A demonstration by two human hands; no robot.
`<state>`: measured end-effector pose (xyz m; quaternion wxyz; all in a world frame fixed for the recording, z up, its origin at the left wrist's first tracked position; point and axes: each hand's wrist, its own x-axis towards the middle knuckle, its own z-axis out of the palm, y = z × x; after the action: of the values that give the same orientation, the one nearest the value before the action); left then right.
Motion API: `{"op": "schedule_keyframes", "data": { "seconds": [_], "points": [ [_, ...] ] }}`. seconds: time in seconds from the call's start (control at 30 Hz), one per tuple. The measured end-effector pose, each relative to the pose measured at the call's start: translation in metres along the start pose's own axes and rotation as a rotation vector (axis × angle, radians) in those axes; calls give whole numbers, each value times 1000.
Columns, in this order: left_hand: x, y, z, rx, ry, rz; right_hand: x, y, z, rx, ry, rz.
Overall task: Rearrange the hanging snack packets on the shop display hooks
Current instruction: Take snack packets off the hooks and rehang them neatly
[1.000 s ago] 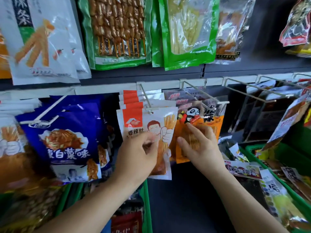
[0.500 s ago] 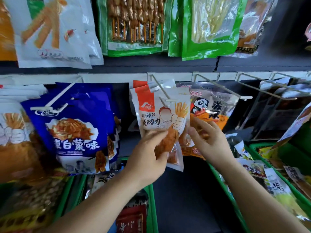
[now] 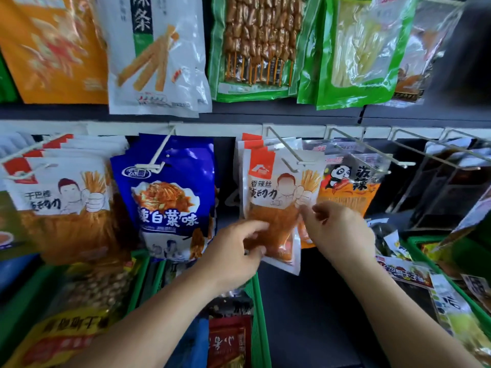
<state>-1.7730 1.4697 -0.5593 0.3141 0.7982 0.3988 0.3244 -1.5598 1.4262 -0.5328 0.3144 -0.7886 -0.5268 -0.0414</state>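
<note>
On the middle row of hooks, my left hand (image 3: 236,251) pinched the lower left edge of the front white-and-orange snack packet (image 3: 279,208), thumb in front and fingers curled behind. My right hand (image 3: 337,229) hovered half open at its right edge, fingertips about touching it, gripping nothing that I could tell. The packet hung near the tip of its wire hook (image 3: 285,150), between the blue packets (image 3: 170,197) and the panda packets (image 3: 350,187). To do this step well, I judged the packet needed steadying from both sides and sliding straight along the wire, so its hanging hole would not tear.
</note>
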Motion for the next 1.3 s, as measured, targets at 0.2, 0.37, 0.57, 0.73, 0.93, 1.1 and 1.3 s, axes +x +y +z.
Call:
{"op": "schedule_keyframes", "data": {
  "seconds": [0.2,0.37,0.57,0.73,0.93,1.1,1.3],
  "points": [
    [-26,-25,-53,91,257,-38,-24,-54,10,307,-139,-155],
    [-45,-57,-86,244,307,-84,-26,-69,25,154,-90,-147],
    [-65,-79,-112,187,242,-9,-68,-136,37,395,-189,-485],
    [-81,-105,-157,275,423,-52,-72,-199,78,326,-287,-622],
    [-94,-140,-203,361,544,-161,-66,-229,108,172,-111,-592],
    [-102,-155,-220,242,396,-141,-73,-272,127,236,-186,-834],
    [-110,-181,-258,277,626,-236,-75,-319,154,174,-237,-912]
  ]
}}
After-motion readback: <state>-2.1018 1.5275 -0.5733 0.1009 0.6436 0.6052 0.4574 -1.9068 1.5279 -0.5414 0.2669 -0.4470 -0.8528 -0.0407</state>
